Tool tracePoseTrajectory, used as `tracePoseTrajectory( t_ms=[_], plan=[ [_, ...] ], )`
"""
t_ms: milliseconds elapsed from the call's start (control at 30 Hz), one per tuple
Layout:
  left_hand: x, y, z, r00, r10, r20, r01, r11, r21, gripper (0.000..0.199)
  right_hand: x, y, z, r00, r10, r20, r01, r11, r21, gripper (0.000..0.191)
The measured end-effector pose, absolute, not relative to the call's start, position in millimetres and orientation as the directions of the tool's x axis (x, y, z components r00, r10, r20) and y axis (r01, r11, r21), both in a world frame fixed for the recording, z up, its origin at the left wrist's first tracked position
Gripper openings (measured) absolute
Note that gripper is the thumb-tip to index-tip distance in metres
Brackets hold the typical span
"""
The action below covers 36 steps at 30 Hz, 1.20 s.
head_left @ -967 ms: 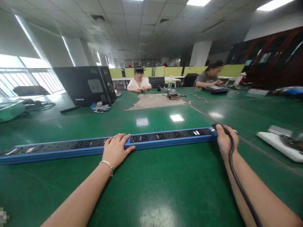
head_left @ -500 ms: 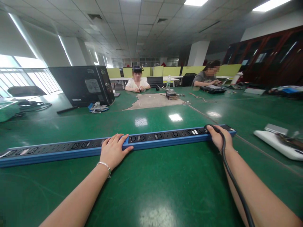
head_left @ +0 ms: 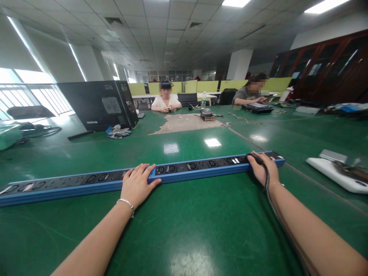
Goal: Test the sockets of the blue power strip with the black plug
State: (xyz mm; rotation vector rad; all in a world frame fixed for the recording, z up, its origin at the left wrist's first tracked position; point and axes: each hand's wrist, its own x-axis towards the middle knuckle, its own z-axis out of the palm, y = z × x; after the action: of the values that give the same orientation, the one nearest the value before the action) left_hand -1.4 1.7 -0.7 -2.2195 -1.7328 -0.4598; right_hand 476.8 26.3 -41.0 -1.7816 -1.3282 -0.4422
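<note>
In the head view, our left hand (head_left: 138,182) rests spread on the blue power strip (head_left: 184,177), which crosses the green table (head_left: 201,214) left to right; our right hand (head_left: 266,170) grips the black cable (head_left: 268,186) near its right end. We should brace the strip firmly and keep the cable aligned; whether it's seated, we can't tell.

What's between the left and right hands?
A socketed stretch of the blue power strip runs from the left hand to the right hand, in the head view.
</note>
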Motion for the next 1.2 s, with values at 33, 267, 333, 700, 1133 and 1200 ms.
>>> tracePoseTrajectory(
  t_ms=[33,267,333,700,1133,1200],
  plan=[
    [-1,2,0,0.224,0.882,0.415,0.972,-0.233,-0.030,0.052,476,26,-41,0.378,0.608,0.698,0.902,-0.074,-0.425,0.041],
    [0,1,1,0.227,0.882,0.414,0.971,-0.236,-0.029,0.051,469,21,-33,0.444,0.613,0.654,0.859,-0.083,-0.505,0.040],
    [0,1,1,0.223,0.883,0.412,0.972,-0.233,-0.027,0.052,468,21,-31,0.481,0.597,0.642,0.834,-0.087,-0.545,0.040],
    [-1,1,2,0.222,0.884,0.412,0.973,-0.225,-0.040,0.053,459,19,-25,0.529,0.537,0.657,0.792,-0.034,-0.610,0.042],
    [-1,1,2,0.211,0.902,0.377,0.977,-0.206,-0.052,0.053,495,17,-23,0.644,0.467,0.606,0.664,0.053,-0.746,0.046],
    [-1,2,2,0.208,0.902,0.377,0.978,-0.203,-0.055,0.053,492,15,-19,0.568,0.547,0.615,0.718,0.036,-0.695,0.044]
  ],
)
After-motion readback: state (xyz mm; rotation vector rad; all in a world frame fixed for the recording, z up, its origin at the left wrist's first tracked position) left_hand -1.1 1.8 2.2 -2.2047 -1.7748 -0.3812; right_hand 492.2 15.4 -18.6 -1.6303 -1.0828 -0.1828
